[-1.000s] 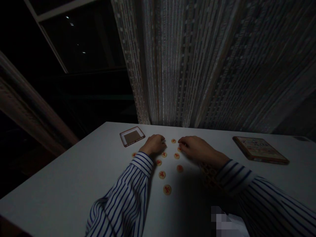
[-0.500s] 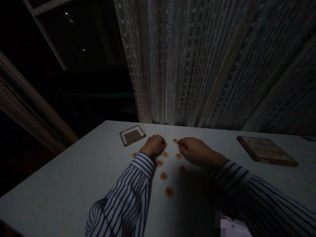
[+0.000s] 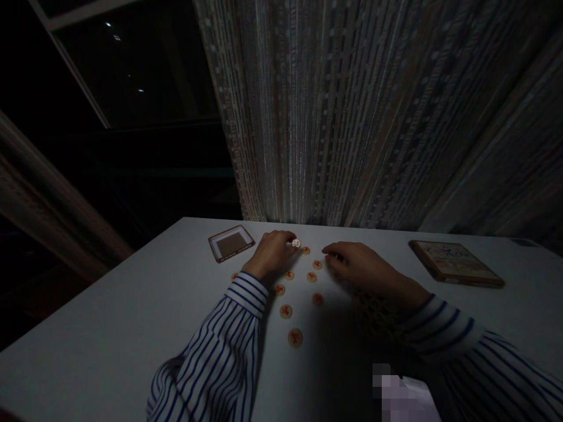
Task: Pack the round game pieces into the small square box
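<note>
My left hand (image 3: 273,253) pinches a round Chinese chess piece (image 3: 296,242) between thumb and fingertips, tilted up off the table. My right hand (image 3: 361,264) hovers to the right, thumb and forefinger parted with nothing between them. Just left of its fingertips lies a red-marked piece (image 3: 317,265), and another piece (image 3: 306,250) is beyond it. Nearer to me, more pieces form a loose column, among them a middle one (image 3: 285,310) and a front one (image 3: 295,337). One piece (image 3: 234,276) is partly hidden by my left wrist.
An open shallow box or lid (image 3: 215,248) sits at the back left of the white table (image 3: 145,316). A flat box with a printed cover (image 3: 460,262) lies at the right. Behind the table hangs a curtain (image 3: 299,117). The room is dim.
My left hand has raised a piece from the table. My right hand has drawn back to the right, and a piece now lies in front of its fingertips. The view has shifted slightly.
</note>
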The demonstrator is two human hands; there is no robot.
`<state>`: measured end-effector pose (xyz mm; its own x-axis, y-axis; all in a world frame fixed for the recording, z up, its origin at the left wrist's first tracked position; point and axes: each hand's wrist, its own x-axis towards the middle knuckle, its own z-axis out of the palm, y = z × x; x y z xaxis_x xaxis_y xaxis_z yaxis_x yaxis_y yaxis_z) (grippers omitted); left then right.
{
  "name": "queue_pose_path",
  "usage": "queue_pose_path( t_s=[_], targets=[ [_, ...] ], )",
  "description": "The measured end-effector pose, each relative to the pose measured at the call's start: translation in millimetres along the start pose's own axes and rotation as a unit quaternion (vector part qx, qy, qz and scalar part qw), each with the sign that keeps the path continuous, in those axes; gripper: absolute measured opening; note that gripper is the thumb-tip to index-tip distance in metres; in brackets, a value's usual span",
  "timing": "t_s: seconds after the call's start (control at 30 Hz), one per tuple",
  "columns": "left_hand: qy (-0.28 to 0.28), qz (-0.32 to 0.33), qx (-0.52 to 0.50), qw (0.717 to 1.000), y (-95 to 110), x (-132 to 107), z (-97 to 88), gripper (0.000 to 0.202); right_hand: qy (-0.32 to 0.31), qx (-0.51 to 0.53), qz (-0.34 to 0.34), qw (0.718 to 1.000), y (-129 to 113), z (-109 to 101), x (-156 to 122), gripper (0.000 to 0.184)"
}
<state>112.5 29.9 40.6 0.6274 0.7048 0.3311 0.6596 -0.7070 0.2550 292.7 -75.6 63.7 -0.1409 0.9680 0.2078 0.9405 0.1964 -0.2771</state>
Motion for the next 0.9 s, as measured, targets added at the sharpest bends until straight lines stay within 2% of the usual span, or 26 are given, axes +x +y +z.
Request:
queue_pose_path(
  t_s=[0.3, 0.67, 0.9],
  targets=[
    [0.054, 0.024, -0.028, 0.998, 31.3, -12.8, -15.7, 0.029, 0.072, 0.034, 0.013, 0.997, 8.9, -15.4, -33.0, 0.032],
    [0.047, 0.046, -0.020, 0.998, 78.9, -34.5, -16.9, 0.027, 0.127, 0.078, 0.050, 0.988, 19.0, -24.6, -80.1, 0.029],
    [0.031, 0.080, -0.026, 0.996, 104.2, -37.5, -11.4, 0.025, 0.147, 0.090, 0.078, 0.982, 28.5, -24.4, -105.9, 0.028]
  ],
)
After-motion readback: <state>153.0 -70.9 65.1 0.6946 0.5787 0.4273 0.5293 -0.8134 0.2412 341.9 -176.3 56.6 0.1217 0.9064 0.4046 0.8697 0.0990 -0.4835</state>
